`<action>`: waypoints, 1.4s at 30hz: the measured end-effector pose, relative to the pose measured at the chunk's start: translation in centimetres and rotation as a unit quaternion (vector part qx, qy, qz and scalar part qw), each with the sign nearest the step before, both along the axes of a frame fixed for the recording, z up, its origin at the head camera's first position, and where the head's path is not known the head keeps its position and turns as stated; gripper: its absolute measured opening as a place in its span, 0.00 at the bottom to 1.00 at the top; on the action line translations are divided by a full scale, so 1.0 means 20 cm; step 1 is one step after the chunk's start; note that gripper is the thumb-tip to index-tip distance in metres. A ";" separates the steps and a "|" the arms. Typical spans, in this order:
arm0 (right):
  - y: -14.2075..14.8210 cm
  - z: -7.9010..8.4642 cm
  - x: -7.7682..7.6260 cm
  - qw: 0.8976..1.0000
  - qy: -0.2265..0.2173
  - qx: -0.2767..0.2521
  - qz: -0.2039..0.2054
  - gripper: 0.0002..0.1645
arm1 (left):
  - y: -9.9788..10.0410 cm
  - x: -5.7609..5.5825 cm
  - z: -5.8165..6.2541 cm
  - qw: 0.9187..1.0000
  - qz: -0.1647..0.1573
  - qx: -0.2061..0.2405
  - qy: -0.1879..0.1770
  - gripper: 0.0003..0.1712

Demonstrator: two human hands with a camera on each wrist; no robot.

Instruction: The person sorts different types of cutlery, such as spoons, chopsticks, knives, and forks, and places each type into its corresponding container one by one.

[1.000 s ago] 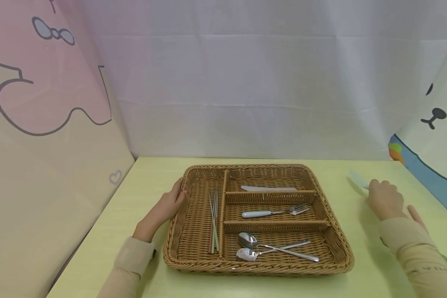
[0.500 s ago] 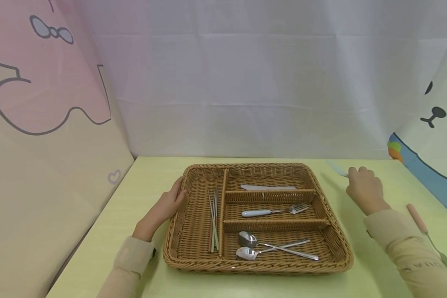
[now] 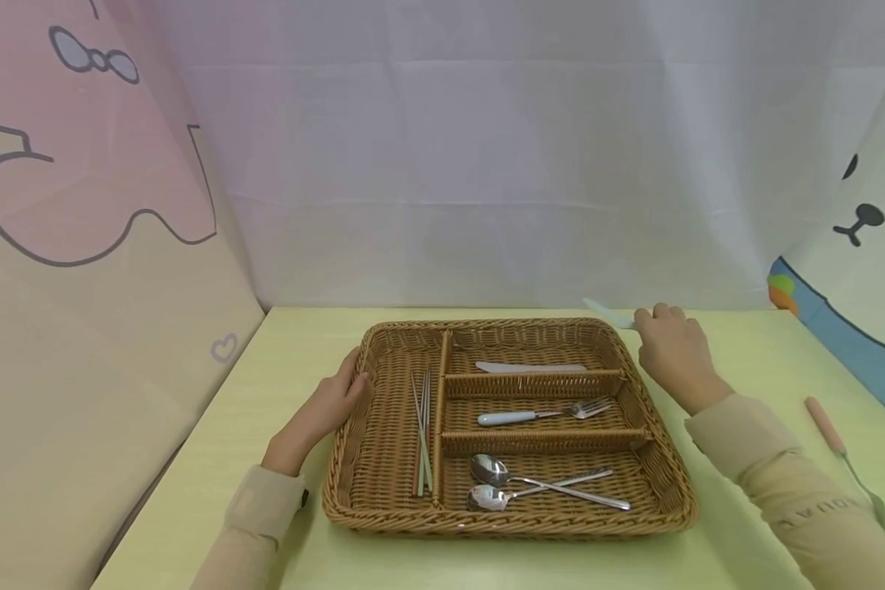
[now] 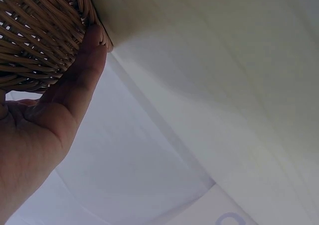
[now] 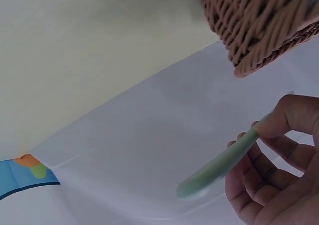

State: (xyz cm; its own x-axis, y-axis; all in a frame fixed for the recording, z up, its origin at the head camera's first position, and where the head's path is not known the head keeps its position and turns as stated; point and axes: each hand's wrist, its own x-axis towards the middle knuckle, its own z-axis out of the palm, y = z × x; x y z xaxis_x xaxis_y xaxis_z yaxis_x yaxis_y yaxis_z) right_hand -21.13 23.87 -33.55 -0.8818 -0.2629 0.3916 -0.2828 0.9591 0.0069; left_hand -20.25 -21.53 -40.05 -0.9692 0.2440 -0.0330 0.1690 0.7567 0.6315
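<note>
A wicker cutlery tray (image 3: pixel 575 524) with compartments rests on the table. My left hand (image 3: pixel 330 403) holds its left side, thumb at the rim and fingers along the outer wall, as the left wrist view shows. My right hand (image 3: pixel 677 354) is raised near the tray's back right corner. It pinches a knife with a pale green handle (image 5: pixel 219 168) between thumb and fingers; the pale blade (image 3: pixel 606 313) points left, behind the tray's back rim. Inside the tray lie chopsticks (image 3: pixel 424 434), a knife (image 3: pixel 529 367), a fork with a pale blue handle (image 3: pixel 507 418) and two crossed spoons (image 3: pixel 490 470).
A utensil with a pink handle (image 3: pixel 824 423) lies at the table's right, partly beside my right sleeve. White cloth (image 3: pixel 472 180) hangs behind the table (image 3: pixel 295 344). Printed cloth panels stand at both sides.
My right hand has carried the knife left and away from me, from the right side of the table to the tray's back right corner. The left hand stays on the tray.
</note>
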 end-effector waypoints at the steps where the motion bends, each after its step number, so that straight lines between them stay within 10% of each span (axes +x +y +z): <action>1: -0.02 0.01 0.00 1.000 0.003 0.006 0.004 0.07 | 0.00 0.00 0.00 1.000 -0.001 0.000 0.001 0.34; 16: -0.30 0.06 -0.04 0.995 -0.012 0.063 0.080 0.08 | 0.00 -0.01 0.00 1.000 0.006 0.002 -0.001 0.34; 42: -0.49 -0.02 -0.15 0.962 -0.230 0.062 0.135 0.11 | -0.01 0.00 0.00 1.000 0.009 0.006 -0.008 0.34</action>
State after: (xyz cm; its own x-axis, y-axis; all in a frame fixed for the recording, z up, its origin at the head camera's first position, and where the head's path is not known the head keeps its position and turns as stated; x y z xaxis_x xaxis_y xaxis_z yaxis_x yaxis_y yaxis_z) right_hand -24.08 14.02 -33.99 -0.8467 -0.5270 -0.0730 -0.5230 0.8496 -0.0682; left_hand -20.33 -21.65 -40.14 -0.9726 0.2279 -0.0449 0.1464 0.7513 0.6435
